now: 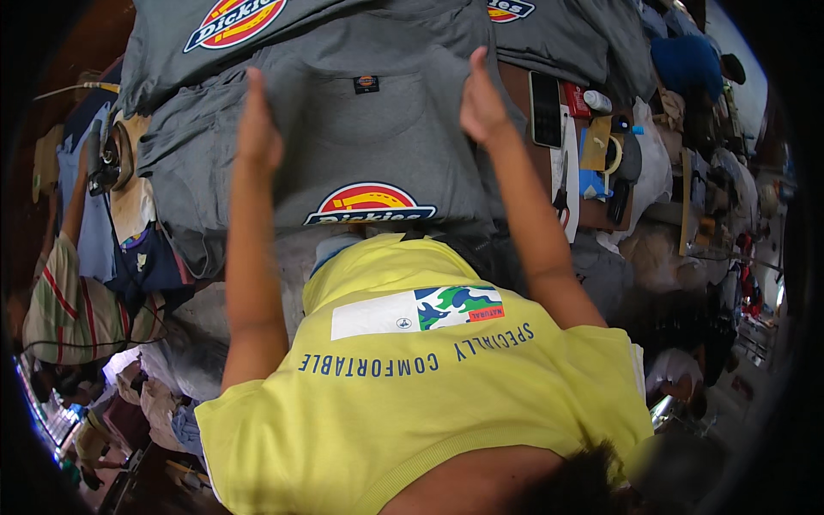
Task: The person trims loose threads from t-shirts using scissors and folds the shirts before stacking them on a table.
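A grey T-shirt (360, 146) with a red, yellow and blue chest print lies in front of me, its collar facing away and a dark neck label showing. My left hand (262, 137) grips the shirt at its left shoulder, thumb pointing away from me. At the opposite shoulder, my right hand (485, 107) has hold of the cloth in the same way. The fabric rises a little beside both hands and hides most of the fingers. The shirt's lower part drops out of sight by my waist.
More grey printed shirts (318, 26) lie behind it. To the right are a phone (545, 107), scissors (561, 193), a red box (576, 99) and a tape roll (613, 155). An iron (107, 159) stands at left, near another person's striped garment (64, 300).
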Demonstrator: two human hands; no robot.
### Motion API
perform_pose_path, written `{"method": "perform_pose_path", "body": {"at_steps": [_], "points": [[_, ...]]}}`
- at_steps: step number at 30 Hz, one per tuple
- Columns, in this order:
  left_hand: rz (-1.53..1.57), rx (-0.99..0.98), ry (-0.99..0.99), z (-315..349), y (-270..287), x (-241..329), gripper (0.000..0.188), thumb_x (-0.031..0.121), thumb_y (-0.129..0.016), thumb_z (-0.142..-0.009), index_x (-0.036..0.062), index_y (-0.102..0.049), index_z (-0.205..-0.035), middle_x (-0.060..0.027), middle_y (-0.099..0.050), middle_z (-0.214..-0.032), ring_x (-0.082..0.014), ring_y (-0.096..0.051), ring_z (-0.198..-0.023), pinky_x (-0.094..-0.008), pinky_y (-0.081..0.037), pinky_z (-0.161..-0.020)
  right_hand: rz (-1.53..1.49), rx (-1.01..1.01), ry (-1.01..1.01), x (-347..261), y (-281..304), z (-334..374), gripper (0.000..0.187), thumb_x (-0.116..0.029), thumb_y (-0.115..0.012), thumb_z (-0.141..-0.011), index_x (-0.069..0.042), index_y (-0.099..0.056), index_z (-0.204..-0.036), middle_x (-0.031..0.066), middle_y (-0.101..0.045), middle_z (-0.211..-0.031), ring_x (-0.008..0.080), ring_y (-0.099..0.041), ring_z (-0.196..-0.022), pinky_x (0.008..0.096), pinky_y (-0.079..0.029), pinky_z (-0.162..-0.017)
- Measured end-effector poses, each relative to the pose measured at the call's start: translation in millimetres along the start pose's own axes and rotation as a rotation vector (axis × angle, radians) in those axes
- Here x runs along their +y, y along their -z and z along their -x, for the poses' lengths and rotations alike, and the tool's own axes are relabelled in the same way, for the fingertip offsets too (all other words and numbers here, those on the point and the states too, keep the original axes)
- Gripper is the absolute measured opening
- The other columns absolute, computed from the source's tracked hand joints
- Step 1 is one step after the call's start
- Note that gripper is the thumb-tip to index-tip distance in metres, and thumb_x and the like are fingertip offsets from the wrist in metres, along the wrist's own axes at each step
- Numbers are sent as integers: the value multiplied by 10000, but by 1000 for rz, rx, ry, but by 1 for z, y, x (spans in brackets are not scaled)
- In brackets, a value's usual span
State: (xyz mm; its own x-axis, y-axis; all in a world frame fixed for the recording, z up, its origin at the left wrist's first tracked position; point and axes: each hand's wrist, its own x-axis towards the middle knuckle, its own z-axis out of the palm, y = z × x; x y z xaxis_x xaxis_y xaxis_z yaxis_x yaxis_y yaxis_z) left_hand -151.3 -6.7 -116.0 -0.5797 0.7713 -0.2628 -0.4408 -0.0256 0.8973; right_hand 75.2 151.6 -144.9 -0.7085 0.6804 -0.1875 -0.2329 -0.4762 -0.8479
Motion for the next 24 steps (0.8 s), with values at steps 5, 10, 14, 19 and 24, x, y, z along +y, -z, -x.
{"method": "perform_pose_path", "body": {"at_steps": [5, 10, 14, 19, 24], "points": [[-48, -315, -197, 81, -38, -75, 832, 642, -280, -811, -46, -283, -1280, -133, -350, -1312, -218, -328, -1223, -316, -215, -1030, 509, -96, 229, 42, -70, 78, 702, -634, -265, -820, 26, -391, -1025, 108, -440, -1019, 177, -414, -982, 292, -350, -844], [-52, -482, -265, 116, -49, -92, 973, 721, -289, -740, -35, -144, -1333, -123, -211, -1380, -220, -211, -1277, -325, -174, -1040, 414, -257, 196, 55, -90, 115, 722, -655, -234, -815, 12, -509, -825, 69, -506, -823, 136, -467, -819, 266, -395, -736], [-61, -548, -312, 130, -55, -88, 1049, 743, -339, -710, -31, -34, -1349, -118, -111, -1413, -225, -147, -1298, -324, -149, -1043, 427, -306, 230, 53, -92, 130, 731, -647, -257, -818, 32, -509, -923, 95, -512, -886, 149, -472, -866, 261, -387, -780], [-41, -552, -467, 138, -59, -80, 983, 665, -404, -758, -49, -67, -1345, -123, -114, -1416, -224, -143, -1300, -317, -148, -1039, 379, -289, 418, 52, -103, 134, 681, -606, -321, -831, 29, -469, -1032, 88, -498, -894, 159, -471, -863, 262, -385, -792], [-24, -573, -159, 133, -22, -15, 736, 376, -616, -769, -63, -309, -1273, -143, -379, -1295, -230, -334, -1216, -324, -224, -1012, 1489, -171, 771, 145, 92, 122, 513, -202, -463, -869, -7, -288, -1310, 141, -440, -1192, 303, -401, -1091, 352, -276, -980]]}}
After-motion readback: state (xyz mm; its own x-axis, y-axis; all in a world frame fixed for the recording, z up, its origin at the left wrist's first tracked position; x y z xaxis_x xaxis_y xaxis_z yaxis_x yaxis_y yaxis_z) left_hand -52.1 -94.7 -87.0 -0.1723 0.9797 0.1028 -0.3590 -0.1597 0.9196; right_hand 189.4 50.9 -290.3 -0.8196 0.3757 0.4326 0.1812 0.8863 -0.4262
